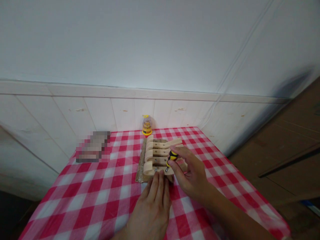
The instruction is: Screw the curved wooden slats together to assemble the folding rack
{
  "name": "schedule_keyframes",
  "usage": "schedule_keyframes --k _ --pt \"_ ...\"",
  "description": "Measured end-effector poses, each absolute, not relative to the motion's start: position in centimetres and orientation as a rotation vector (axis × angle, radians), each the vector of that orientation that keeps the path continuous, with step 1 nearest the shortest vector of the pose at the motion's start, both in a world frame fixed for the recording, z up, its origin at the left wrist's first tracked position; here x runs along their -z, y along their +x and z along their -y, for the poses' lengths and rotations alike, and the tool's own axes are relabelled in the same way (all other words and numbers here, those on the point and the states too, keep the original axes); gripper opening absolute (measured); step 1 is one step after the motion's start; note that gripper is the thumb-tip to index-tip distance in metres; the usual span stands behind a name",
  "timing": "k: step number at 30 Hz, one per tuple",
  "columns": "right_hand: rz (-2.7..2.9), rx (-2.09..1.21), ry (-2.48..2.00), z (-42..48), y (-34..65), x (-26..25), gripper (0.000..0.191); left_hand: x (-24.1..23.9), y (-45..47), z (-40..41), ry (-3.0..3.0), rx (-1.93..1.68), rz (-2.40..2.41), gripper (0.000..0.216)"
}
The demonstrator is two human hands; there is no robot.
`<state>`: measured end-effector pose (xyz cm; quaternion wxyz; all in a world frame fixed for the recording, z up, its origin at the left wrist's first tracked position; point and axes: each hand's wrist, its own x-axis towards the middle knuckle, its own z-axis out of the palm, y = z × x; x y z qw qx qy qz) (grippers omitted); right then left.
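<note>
Several pale wooden hooks (149,154) with curled left ends lie side by side on a brown, plastic-wrapped board (141,166). Screws show in the hooks' flat parts. In my right hand (191,168) is a short yellow-and-black screwdriver (172,157), gripped between thumb and fingers. Its tip points down at a screw (166,169) in the nearest hook's right part. My left hand (155,203) lies flat with fingers stretched forward, the fingertips pressing the near edge of that hook. The hook's right end is partly hidden behind my right hand.
A yellow-based bit set with a clear cover (147,126) stands behind the board near the wall. At the table's left lies a pixelated flat object (93,146). A red-and-white checked cloth (100,196) covers the table, and brown furniture (282,156) stands to the right.
</note>
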<state>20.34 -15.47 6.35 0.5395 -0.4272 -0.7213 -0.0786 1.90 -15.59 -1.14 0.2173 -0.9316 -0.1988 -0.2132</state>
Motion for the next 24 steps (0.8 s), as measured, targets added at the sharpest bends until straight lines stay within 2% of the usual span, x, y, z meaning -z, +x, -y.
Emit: schedule_keyframes --k 24 --pt "1.694 0.166 -1.05 15.55 20.03 -6.21 0.054 1.23 1.94 15.49 -2.592 0.497 0.602 0.049"
